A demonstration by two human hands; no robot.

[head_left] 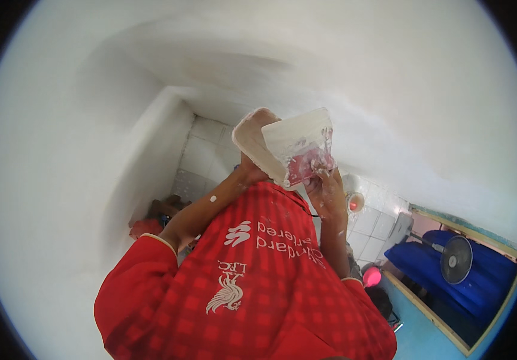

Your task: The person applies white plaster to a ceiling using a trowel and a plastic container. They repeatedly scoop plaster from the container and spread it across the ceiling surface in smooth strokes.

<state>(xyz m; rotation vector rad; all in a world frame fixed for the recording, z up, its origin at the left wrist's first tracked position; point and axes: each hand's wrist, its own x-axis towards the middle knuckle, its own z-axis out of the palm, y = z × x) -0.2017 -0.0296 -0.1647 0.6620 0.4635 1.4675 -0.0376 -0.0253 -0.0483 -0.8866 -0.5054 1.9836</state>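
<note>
My left hand [252, 171] is closed on the lower edge of a shallow, rounded plastic tray [249, 137] smeared with pale putty; most of its fingers are hidden beneath. In my right hand [326, 187] is a wide, flat putty scraper [312, 163], reddish near my fingers and coated white across its broad end. The scraper overlaps the tray's right side in this view; whether the two touch I cannot tell. White smears mark my right fingers, and a white spot sits on my left forearm.
Pale walls [402, 138] curve close around me above a tiled floor [201, 153]. A small bucket [354, 202] and a pink round object [371, 276] stand to the right. Beyond is a wood-framed opening [426, 309] with a fan [456, 260] and blue fabric. Dark and red items [145, 228] lie at left.
</note>
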